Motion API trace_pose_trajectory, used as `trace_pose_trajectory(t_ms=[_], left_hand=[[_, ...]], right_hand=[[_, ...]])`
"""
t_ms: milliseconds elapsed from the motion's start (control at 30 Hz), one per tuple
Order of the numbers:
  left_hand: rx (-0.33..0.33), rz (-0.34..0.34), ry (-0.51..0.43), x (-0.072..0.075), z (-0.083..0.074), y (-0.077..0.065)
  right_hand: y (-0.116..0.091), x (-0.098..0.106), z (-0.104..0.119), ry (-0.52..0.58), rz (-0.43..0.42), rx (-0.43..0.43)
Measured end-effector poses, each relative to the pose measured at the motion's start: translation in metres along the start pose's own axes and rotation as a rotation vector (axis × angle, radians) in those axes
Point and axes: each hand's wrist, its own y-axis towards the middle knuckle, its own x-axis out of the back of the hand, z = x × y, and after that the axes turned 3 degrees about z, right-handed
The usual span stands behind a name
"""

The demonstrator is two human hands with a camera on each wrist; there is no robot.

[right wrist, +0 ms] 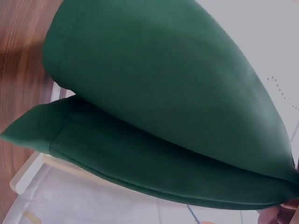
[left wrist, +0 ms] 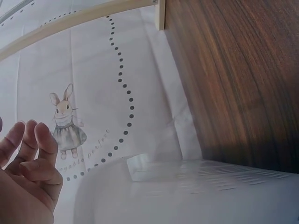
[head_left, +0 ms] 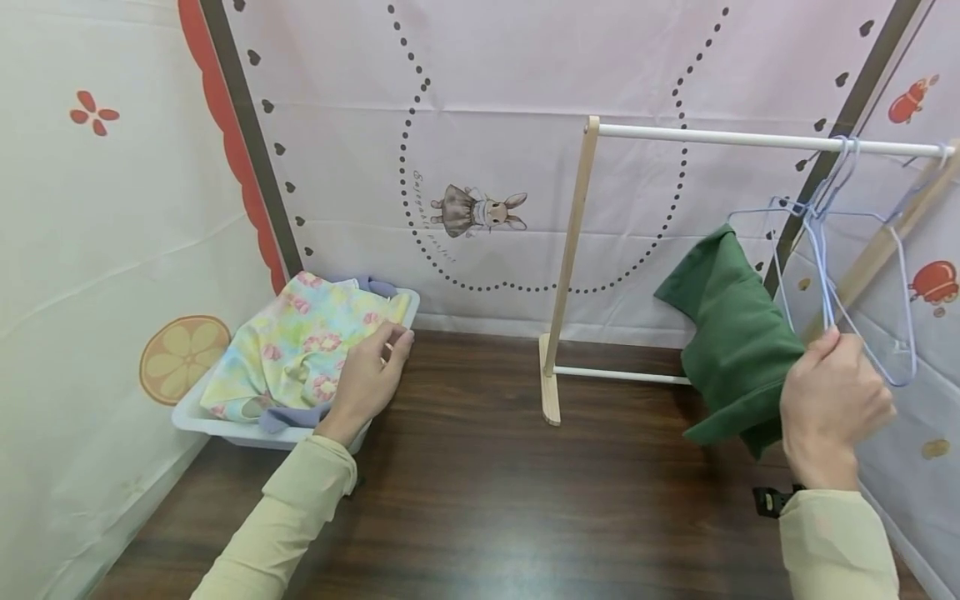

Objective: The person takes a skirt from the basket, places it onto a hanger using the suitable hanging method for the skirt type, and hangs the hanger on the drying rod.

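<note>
Folds of a green cloth garment (head_left: 738, 333) gather at my right hand (head_left: 836, 400), which grips it at the right. The garment hangs slantwise to the left of the hand and fills much of the right wrist view. Just above that hand, pale blue wire hangers (head_left: 817, 225) hang from the rack and overlap it in the head view. My left hand (head_left: 371, 375), fingers loosely bent and holding nothing, is over the right side of a white basket (head_left: 225, 429). In the basket lies a pastel floral cloth (head_left: 300, 342), with grey-purple cloth (head_left: 288, 418) showing beneath.
A clothes rack with a white top bar (head_left: 712, 136) and wooden posts (head_left: 573, 242) stands at the right on the dark wooden table (head_left: 480, 492). Printed fabric walls (head_left: 480, 67) close in the back and both sides.
</note>
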Motion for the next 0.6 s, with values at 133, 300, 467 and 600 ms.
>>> trace_pose_trajectory(t_ms=[133,300,467,600], left_hand=[[0.018,0.024,0.016,0.0000,0.0012,-0.0015],[0.010,0.038,0.024,-0.0013,0.0020,-0.0023],[-0.004,0.039,0.029,-0.0023,0.0030,-0.0032],[-0.005,0.047,0.027,-0.0017,0.0025,-0.0041]], right_hand=[[-0.0007,0.0018,-0.0035,0.002,0.028,-0.012],[-0.0014,0.0041,-0.0069,0.006,-0.031,0.039],[-0.0039,0.0077,-0.0076,0.014,-0.068,0.104],[-0.0058,0.0099,-0.0066,0.029,-0.059,0.114]])
